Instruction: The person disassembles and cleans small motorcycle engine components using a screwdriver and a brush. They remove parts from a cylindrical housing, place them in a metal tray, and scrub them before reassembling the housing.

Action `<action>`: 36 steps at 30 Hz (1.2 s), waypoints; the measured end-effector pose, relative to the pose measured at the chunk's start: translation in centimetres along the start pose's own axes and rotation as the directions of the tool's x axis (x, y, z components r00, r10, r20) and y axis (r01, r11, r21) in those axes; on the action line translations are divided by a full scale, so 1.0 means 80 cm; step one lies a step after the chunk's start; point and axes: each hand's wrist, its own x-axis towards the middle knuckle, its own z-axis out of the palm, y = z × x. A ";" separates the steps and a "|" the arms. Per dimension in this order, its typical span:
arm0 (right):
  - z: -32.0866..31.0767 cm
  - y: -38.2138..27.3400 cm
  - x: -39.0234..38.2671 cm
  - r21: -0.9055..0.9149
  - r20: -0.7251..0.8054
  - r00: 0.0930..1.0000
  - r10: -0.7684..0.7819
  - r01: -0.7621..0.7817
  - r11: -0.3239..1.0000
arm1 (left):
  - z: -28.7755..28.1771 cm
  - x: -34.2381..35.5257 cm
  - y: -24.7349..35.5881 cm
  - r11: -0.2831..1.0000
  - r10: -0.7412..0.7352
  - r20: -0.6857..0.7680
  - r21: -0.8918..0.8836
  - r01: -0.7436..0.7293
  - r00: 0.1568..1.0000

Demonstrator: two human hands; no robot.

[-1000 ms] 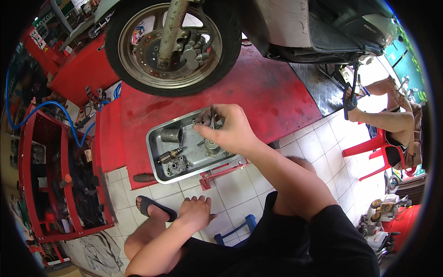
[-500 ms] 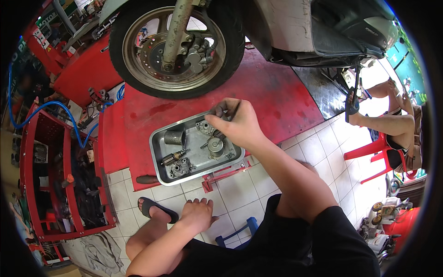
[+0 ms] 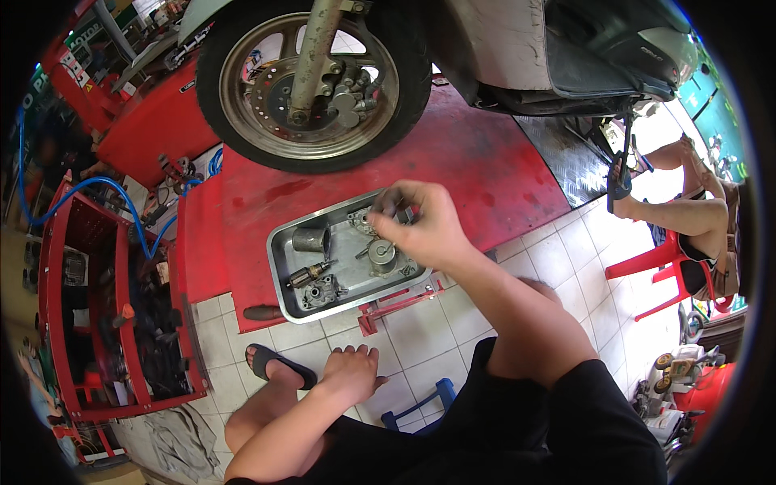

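A metal tray (image 3: 346,271) holds greasy engine parts. My right hand (image 3: 422,225) hovers over its right side, back of the hand up, fingers curled and closed. A small dark piece shows by the fingers, too blurred to name. Below the hand sits a round-capped metal part (image 3: 382,254), with a cast metal part (image 3: 360,219) partly hidden behind the fingers. In the tray's left half lie a hollow cylinder (image 3: 310,240), a slim dark cylindrical part (image 3: 309,275) and another casting (image 3: 322,293). My left hand (image 3: 352,375) rests near my left knee, holding nothing, its fingers loosely draped.
The tray stands on a red platform (image 3: 485,178) beneath a scooter's front wheel (image 3: 311,153). A dark-handled tool (image 3: 261,312) lies left of the tray. Red shelving (image 3: 133,339) is at left, with a blue hose (image 3: 105,179). A person sits on a red chair (image 3: 647,271) at right.
My right hand has shifted slightly down and right over the tray, and its fingers have turned. The dark stick-like piece seen at its fingertips before no longer shows clearly. My left hand stays put.
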 end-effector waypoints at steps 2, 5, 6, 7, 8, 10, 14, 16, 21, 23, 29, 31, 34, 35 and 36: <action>-0.003 0.001 0.011 0.072 -0.010 0.986 0.168 -0.167 0.983 | -0.003 0.000 0.001 1.000 0.002 0.001 0.010 -0.002 1.000; 0.020 0.005 0.005 0.040 0.011 0.999 -0.045 0.045 0.998 | -0.006 0.000 0.000 1.000 0.000 0.000 0.004 0.000 1.000; 0.020 0.003 -0.002 0.015 0.044 0.996 -0.081 0.081 0.997 | -0.005 0.000 0.000 1.000 -0.001 0.000 -0.001 0.001 1.000; 0.017 0.003 -0.003 0.016 0.052 0.997 -0.048 0.047 0.999 | -0.004 -0.001 0.000 1.000 -0.003 0.001 -0.003 0.003 1.000; 0.011 0.004 -0.005 0.018 0.060 0.998 -0.015 0.014 1.000 | -0.003 -0.002 0.001 1.000 -0.005 0.003 -0.006 0.005 1.000; 0.005 0.004 0.002 0.058 0.008 1.000 0.028 -0.029 0.998 | -0.003 -0.003 0.002 1.000 -0.003 0.007 -0.006 0.003 1.000; 0.022 0.001 0.000 0.028 0.049 0.997 -0.055 0.054 0.998 | -0.001 -0.004 -0.001 1.000 0.001 -0.003 0.001 -0.001 1.000; 0.011 -0.003 -0.009 -0.015 0.068 0.998 -0.018 0.019 1.000 | 0.000 -0.006 -0.002 1.000 0.002 -0.012 -0.001 -0.002 1.000; 0.016 0.001 0.001 0.055 -0.036 0.997 -0.062 0.064 0.996 | -0.009 -0.001 0.002 1.000 0.018 0.008 0.003 -0.018 1.000; 0.014 -0.008 -0.006 0.014 0.039 0.999 -0.025 0.024 1.000 | -0.007 -0.002 0.000 1.000 0.020 -0.003 -0.001 -0.020 1.000; 0.016 -0.008 0.000 0.038 0.008 0.996 -0.085 0.085 0.996 | -0.006 0.001 0.001 1.000 0.016 -0.003 0.010 -0.016 1.000; 0.011 -0.007 -0.007 0.042 0.021 0.999 -0.040 0.039 0.998 | -0.006 0.001 0.001 1.000 0.010 -0.001 0.016 -0.010 1.000; 0.003 -0.006 0.001 0.192 -0.040 0.989 0.142 -0.132 0.973 | -0.005 0.000 0.000 1.000 0.005 0.005 0.001 -0.005 1.000; 0.005 -0.006 -0.001 0.142 -0.037 0.996 0.084 -0.078 0.987 | -0.007 0.001 0.000 1.000 0.002 0.016 -0.003 -0.001 1.000; 0.006 -0.010 -0.008 0.091 -0.032 0.999 0.026 -0.023 0.996 | -0.009 0.002 0.000 1.000 -0.002 0.027 -0.006 0.003 1.000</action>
